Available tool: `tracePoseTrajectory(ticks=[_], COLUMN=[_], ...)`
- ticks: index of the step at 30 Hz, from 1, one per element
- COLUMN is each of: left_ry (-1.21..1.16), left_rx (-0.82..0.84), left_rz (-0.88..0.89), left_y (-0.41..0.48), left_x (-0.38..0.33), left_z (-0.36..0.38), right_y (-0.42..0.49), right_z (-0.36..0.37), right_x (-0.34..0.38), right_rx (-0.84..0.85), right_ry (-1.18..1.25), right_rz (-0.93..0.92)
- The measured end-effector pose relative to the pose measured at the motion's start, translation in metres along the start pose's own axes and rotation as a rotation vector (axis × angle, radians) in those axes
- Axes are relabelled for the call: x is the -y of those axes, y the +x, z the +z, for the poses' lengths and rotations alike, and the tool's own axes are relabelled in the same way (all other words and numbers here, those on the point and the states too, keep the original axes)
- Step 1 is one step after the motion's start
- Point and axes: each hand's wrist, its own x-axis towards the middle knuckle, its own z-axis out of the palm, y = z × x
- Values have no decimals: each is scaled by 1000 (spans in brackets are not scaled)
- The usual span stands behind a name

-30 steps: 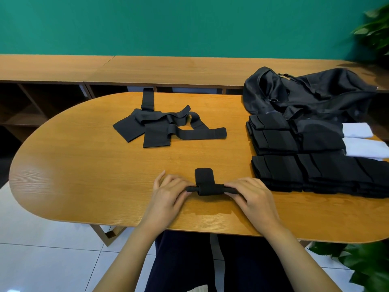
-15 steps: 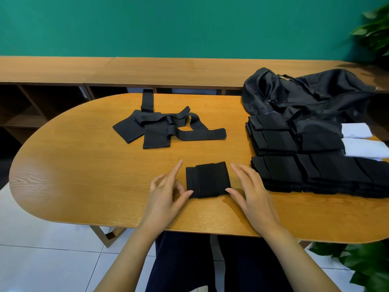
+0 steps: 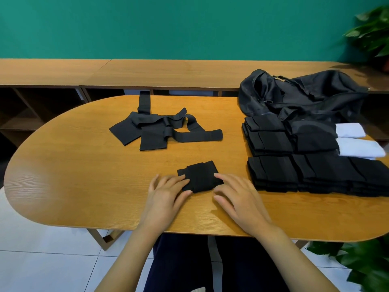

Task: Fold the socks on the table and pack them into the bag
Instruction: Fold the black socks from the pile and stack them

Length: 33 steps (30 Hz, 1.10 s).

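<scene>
Black folded sock (image 3: pixel 200 177) now lies flat as a small square at the near middle of the table (image 3: pixel 84 186). A second ago it was a rolled strip pinched in both hands, so this fold looks finished. Left hand (image 3: pixel 166 192) and right hand (image 3: pixel 237 194) lie spread, fingertips touching its side edges, gripping nothing.

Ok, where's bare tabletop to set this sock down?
Bare: the oval wooden table left of the loose black sock pile; also between that pile and the folded black sock. Crowded: right side, stacked black socks and black bag.
</scene>
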Motion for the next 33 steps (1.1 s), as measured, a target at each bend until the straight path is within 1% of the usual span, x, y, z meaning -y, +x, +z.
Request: tracePoseTrajectory(ticks=[3, 6, 9, 12, 16, 19, 22, 27, 31, 33], left_ry=[-4, -47, -109, -177, -196, -184, -174, -146, -151, -148], left_rx=[-62, -65, -83, -60, -34, -38, -25, -18, -30, -29], left_rz=[-33, -41, -109, -200, -227, -228, -221, -206, -206, -204], left_y=[0, 0, 0, 0, 0, -1, -1, -1, -2, -2], left_x=[1, 2, 0, -1, -2, -3, -3, -2, -2, -2], left_z=[0, -1, -5, -6, -5, -6, -5, -4, -4, -4], right_y=[5, 12, 19, 20, 3, -21, -43, -52, -46, -36], right_z=[5, 13, 9, -11, -43, -59, -65, -63, -67, -68], right_x=[17, 32, 36, 29, -2, -32, -54, -62, -59, -53], right_rx=[133, 179, 143, 40, -62, -56, -20, 30, -73, -112], right_ry=[-91, -220, -276, -299, -357, -422, -460, -432, -262, -209], right_rz=[-48, -72, -19, 39, 187, 308, 350, 337, 367, 343])
